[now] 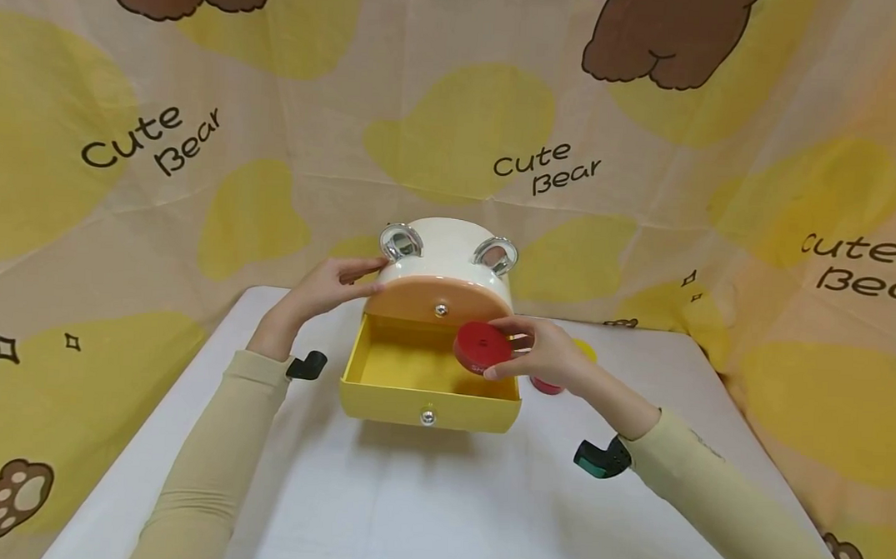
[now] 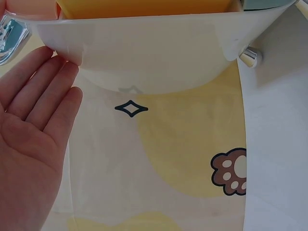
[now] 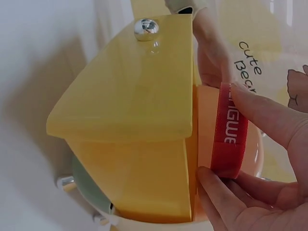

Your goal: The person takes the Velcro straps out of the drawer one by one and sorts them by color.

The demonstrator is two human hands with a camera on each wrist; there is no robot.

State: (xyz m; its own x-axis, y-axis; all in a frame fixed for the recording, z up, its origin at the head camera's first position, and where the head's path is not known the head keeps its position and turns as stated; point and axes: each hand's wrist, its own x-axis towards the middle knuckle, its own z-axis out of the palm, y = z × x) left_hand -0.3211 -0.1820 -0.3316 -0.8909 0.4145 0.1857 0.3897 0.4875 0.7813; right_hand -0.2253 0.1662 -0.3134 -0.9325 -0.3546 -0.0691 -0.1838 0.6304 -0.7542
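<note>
A small bear-shaped drawer cabinet (image 1: pixel 445 239) stands on the white table, its yellow drawer (image 1: pixel 390 404) pulled out and its peach drawer (image 1: pixel 398 298) closed above. My right hand (image 1: pixel 548 351) pinches a roll of red ribbon (image 1: pixel 481 346) between thumb and fingers, over the right part of the yellow drawer. White lettering runs along the ribbon's edge (image 3: pixel 230 130) in the right wrist view. My left hand (image 1: pixel 323 287) rests its fingertips at the cabinet's upper left side, fingers straight in the left wrist view. No object shows inside the drawer.
Behind my right hand, a red item (image 1: pixel 547 386) and a yellow item (image 1: pixel 586 350) sit on the table, partly hidden. Shiny ring ears (image 1: pixel 401 242) stick up from the cabinet. A printed cloth (image 1: pixel 454 130) hangs close behind it. Below the yellow drawer is a green part (image 3: pixel 89 185).
</note>
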